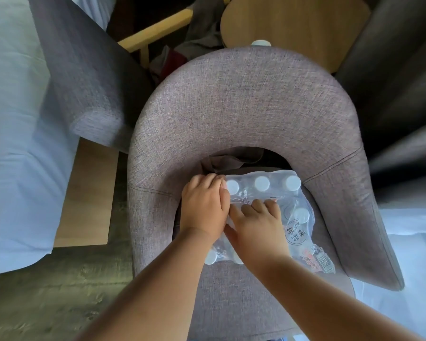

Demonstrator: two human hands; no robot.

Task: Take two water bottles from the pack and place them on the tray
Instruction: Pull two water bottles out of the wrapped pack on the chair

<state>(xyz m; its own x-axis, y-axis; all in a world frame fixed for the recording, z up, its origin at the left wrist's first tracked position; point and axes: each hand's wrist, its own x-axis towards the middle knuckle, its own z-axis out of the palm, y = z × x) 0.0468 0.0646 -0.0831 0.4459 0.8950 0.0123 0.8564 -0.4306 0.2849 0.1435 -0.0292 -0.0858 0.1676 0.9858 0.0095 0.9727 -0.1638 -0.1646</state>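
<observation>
Both hands, left [203, 207] and right [257, 225], fingers pinching pack [298, 232] film at 6 o'clock; next, tear and extract a bottle

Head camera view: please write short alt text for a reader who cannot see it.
Both hands, left hand and right hand, press on a plastic-wrapped pack of water bottles resting on the seat of a grey fabric armchair. No tray is visible.

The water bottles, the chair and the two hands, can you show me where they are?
pack of water bottles [278, 193]: head view, on the clear wrap between the white caps.
chair [244, 99]: head view, on its curved grey backrest.
left hand [203, 207]: head view, on its back.
right hand [258, 225]: head view, on its back.
</observation>
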